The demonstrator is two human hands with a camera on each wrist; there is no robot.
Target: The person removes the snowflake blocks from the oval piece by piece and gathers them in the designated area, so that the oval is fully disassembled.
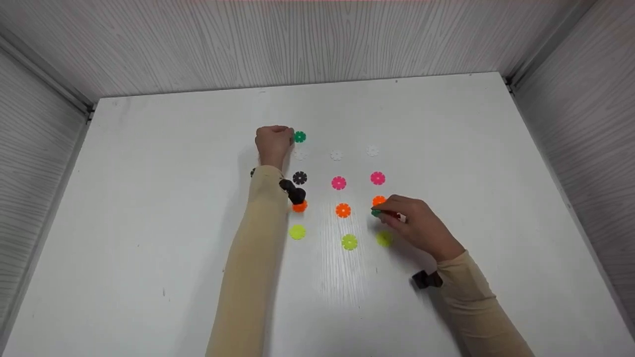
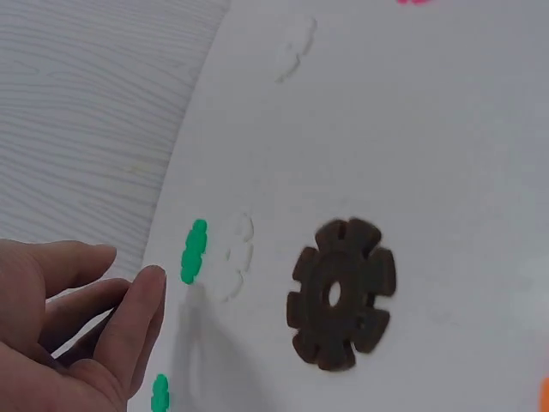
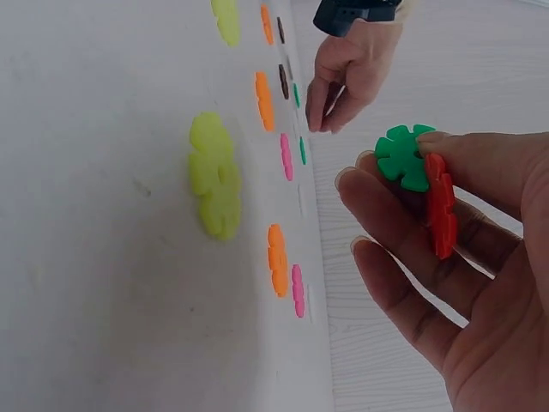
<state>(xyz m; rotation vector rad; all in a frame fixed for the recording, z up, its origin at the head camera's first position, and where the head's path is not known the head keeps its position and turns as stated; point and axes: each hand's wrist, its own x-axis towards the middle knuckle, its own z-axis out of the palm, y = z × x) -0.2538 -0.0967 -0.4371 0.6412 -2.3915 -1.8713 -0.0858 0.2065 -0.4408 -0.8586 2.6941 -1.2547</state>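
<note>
My left hand (image 1: 274, 144) is over the far part of the table, just left of a green notched plastic disc (image 1: 299, 137). In the left wrist view its fingers (image 2: 137, 322) are loosely bent, and nothing shows between them. A second green disc (image 2: 160, 393) lies below that hand; a large-looking black disc (image 2: 339, 296) is nearer the camera. My right hand (image 1: 421, 228) is raised above the near right discs. Between thumb and fingers it pinches a green notched disc (image 3: 405, 158), and a red notched disc (image 3: 441, 206) rests in the same hand.
Discs lie in rows on the white table (image 1: 149, 238): white (image 1: 336, 155), black (image 1: 299, 178), pink (image 1: 339, 183), orange (image 1: 343, 210) and yellow-green (image 1: 349, 242). The left forearm and right hand partly cover some. Wood-grain panels (image 1: 297, 44) stand around the table.
</note>
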